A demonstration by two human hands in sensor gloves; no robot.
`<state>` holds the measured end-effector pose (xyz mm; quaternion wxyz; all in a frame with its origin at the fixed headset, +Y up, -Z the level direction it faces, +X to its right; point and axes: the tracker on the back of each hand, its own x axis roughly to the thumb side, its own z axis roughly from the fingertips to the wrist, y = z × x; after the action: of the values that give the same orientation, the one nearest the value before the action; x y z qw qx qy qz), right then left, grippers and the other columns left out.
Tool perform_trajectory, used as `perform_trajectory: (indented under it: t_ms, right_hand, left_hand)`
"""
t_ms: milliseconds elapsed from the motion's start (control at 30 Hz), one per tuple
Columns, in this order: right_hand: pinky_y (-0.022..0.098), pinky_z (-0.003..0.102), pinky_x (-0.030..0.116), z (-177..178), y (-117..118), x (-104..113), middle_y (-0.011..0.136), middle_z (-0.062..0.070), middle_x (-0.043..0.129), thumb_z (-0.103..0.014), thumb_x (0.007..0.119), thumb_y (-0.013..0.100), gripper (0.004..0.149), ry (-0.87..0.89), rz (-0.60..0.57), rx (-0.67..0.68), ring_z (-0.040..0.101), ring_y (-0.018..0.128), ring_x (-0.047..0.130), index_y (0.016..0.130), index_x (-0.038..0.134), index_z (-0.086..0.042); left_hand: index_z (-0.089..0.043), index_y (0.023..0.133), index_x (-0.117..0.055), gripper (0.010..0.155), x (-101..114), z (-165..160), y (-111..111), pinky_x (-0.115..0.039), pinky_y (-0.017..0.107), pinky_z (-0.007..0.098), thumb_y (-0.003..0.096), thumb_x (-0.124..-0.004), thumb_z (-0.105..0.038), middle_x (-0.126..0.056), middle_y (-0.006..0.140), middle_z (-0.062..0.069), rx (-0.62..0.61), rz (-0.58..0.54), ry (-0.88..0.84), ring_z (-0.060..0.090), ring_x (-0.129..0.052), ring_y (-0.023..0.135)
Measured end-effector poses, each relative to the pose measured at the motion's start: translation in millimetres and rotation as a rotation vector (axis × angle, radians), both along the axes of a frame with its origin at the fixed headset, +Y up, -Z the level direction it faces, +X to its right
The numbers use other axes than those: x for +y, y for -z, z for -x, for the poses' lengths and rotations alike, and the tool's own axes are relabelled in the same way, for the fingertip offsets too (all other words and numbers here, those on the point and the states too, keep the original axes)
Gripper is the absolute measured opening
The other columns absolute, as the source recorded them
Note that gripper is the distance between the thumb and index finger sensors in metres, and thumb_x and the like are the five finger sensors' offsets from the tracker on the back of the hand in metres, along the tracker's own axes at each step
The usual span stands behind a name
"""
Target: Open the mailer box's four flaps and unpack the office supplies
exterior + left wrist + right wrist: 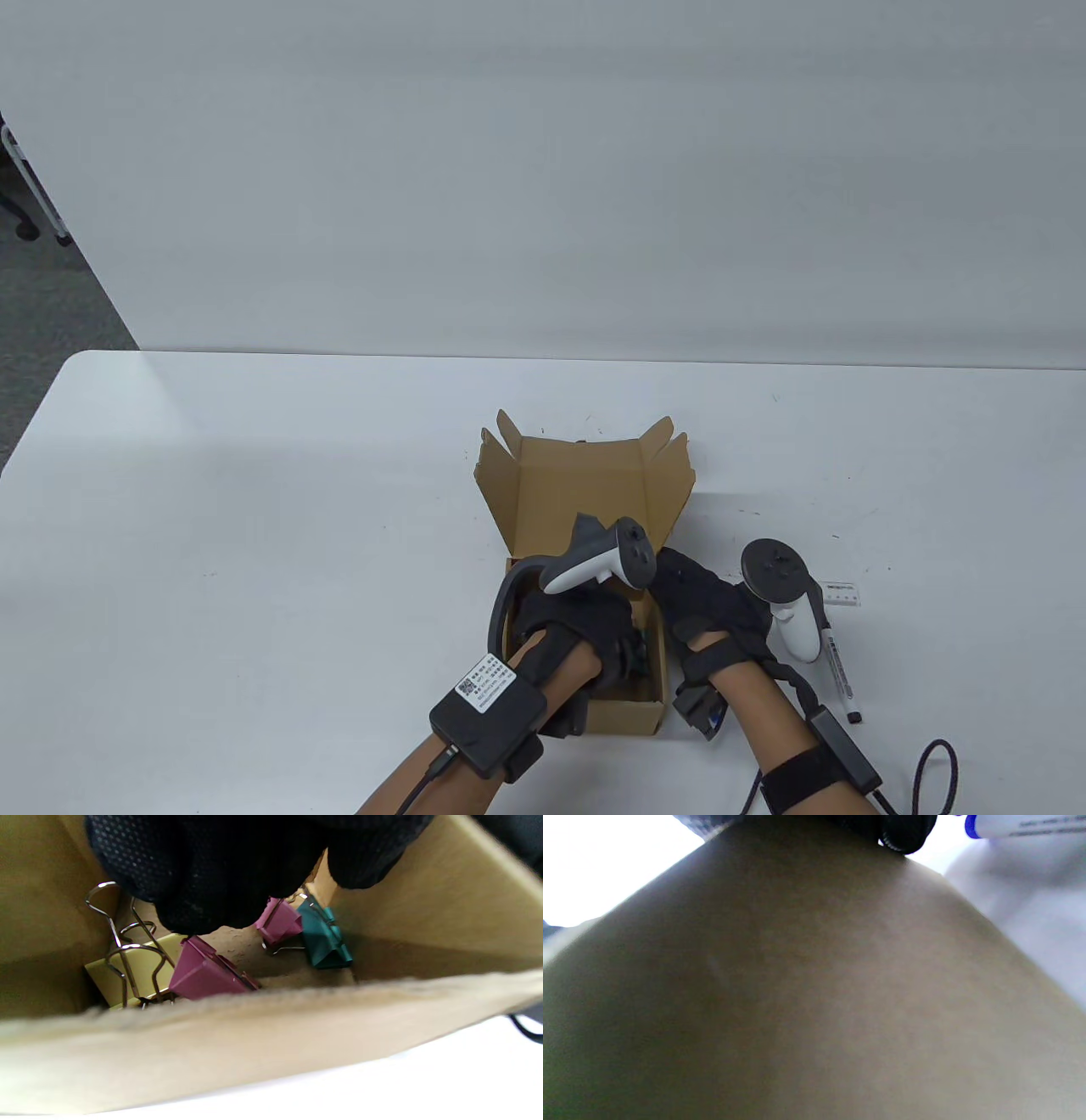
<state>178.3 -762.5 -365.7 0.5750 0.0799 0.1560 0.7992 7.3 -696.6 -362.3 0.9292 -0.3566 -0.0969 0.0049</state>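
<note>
- The brown corrugated cardboard mailer box [594, 543] sits near the front middle of the white surface [254, 509], its long axis running from the person toward the far edge, its mouth facing up.
- The box's lid panel [584, 488] stands raised at the far end, with notched side flaps fanned out left and right.
- The left hand [573, 632] reaches down into the box from the near side, wrist angled inward; its black gloved fingers [203, 870] hang over the box floor, and whether they pinch anything cannot be told.
- On the box floor, in the left wrist view from left to right: a yellow binder clip with wire handles [127, 971], a large magenta binder clip [203, 974], a small pink binder clip [280, 921] and a teal binder clip [324, 938].
- The right hand [708, 611] rests against the box's right wall; how its fingers lie cannot be told.
- A white marker with a dark cap [840, 675] lies on the surface just right of the right hand, pointing roughly toward the person.
</note>
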Motion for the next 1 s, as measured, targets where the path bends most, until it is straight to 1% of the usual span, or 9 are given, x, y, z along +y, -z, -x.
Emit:
perform_trajectory:
  t_ms: [100,167,200,267,367,567,633,767,1000]
  right_hand:
    - [0.068,0.068,0.042,0.0,-0.3,0.3,0.11,0.02,0.055,-0.044,0.063,0.065,0.058,0.0,0.001,0.0,0.052,0.095,0.054,0.107,0.053,-0.006]
    - [0.068,0.068,0.042,0.0,-0.1,0.2,0.11,0.02,0.055,-0.044,0.063,0.065,0.058,-0.001,0.0,0.002,0.052,0.095,0.054,0.107,0.053,-0.006]
    - [0.068,0.068,0.042,0.0,-0.1,0.1,0.11,0.02,0.055,-0.045,0.063,0.065,0.058,0.001,0.0,0.002,0.052,0.095,0.054,0.107,0.053,-0.006]
    - [0.068,0.068,0.042,0.1,-0.3,0.4,0.11,0.021,0.055,-0.045,0.063,0.065,0.058,0.0,-0.001,0.001,0.052,0.095,0.054,0.107,0.053,-0.006]
    - [0.068,0.068,0.042,-0.1,-0.4,0.3,0.11,0.02,0.055,-0.045,0.063,0.065,0.058,-0.004,-0.002,0.0,0.052,0.095,0.054,0.107,0.053,-0.006]
    - [0.068,0.068,0.042,-0.2,-0.4,0.4,0.11,0.02,0.055,-0.045,0.063,0.065,0.058,-0.005,0.0,0.0,0.052,0.095,0.054,0.107,0.053,-0.006]
    - [0.068,0.068,0.042,-0.2,-0.5,0.4,0.11,0.02,0.055,-0.045,0.063,0.065,0.058,-0.005,0.0,0.001,0.052,0.095,0.054,0.108,0.053,-0.006]
    - [0.068,0.068,0.042,-0.3,-0.6,0.4,0.11,0.02,0.055,-0.045,0.063,0.065,0.059,-0.004,0.003,0.001,0.052,0.095,0.054,0.108,0.053,-0.006]
    - [0.068,0.068,0.042,-0.5,-1.0,0.3,0.11,0.021,0.055,-0.046,0.063,0.065,0.059,-0.005,0.003,0.001,0.052,0.095,0.054,0.108,0.052,-0.007]
  left_hand:
    - [-0.011,0.103,-0.074,0.057,-8.7,-1.4,3.3,-0.077,0.057,0.059,0.0638,-0.078,-0.051,-0.09,0.097,0.02,0.017,0.009,0.053,0.047,-0.093,0.079]
    - [-0.012,0.105,-0.072,0.057,-15.3,-2.2,3.7,-0.074,0.059,0.06,0.0638,-0.078,-0.051,-0.088,0.099,0.018,0.011,0.053,0.023,0.045,-0.089,0.084]
    - [-0.011,0.105,-0.071,0.057,-18.0,-3.1,3.6,-0.073,0.06,0.059,0.0642,-0.077,-0.051,-0.087,0.099,0.022,0.012,0.066,-0.007,0.045,-0.087,0.085]
    - [-0.012,0.105,-0.071,0.056,-16.2,-4.1,3.4,-0.073,0.061,0.059,0.0644,-0.077,-0.049,-0.087,0.099,0.022,-0.001,0.042,0.011,0.043,-0.088,0.085]
    - [-0.014,0.106,-0.07,0.052,-13.8,-2.8,4.2,-0.073,0.062,0.058,0.0655,-0.077,-0.046,-0.087,0.1,0.016,0.0,0.024,-0.004,0.041,-0.087,0.086]
    - [-0.016,0.101,-0.075,0.045,-8.7,2.2,4.6,-0.074,0.061,0.056,0.0652,-0.078,-0.043,-0.093,0.092,0.013,0.011,0.012,-0.066,0.037,-0.093,0.082]
    - [-0.021,0.1,-0.075,0.041,-3.6,4.0,3.4,-0.074,0.061,0.057,0.0651,-0.079,-0.043,-0.094,0.089,0.013,0.009,0.001,-0.078,0.038,-0.094,0.08]
    - [-0.021,0.1,-0.075,0.041,11.5,7.6,-2.9,-0.074,0.062,0.057,0.0652,-0.079,-0.042,-0.093,0.091,0.013,-0.007,-0.039,-0.087,0.04,-0.094,0.08]
    - [-0.02,0.1,-0.076,0.041,54.2,25.1,-21.1,-0.074,0.063,0.057,0.0652,-0.079,-0.041,-0.092,0.093,0.012,-0.049,-0.164,-0.186,0.039,-0.094,0.08]
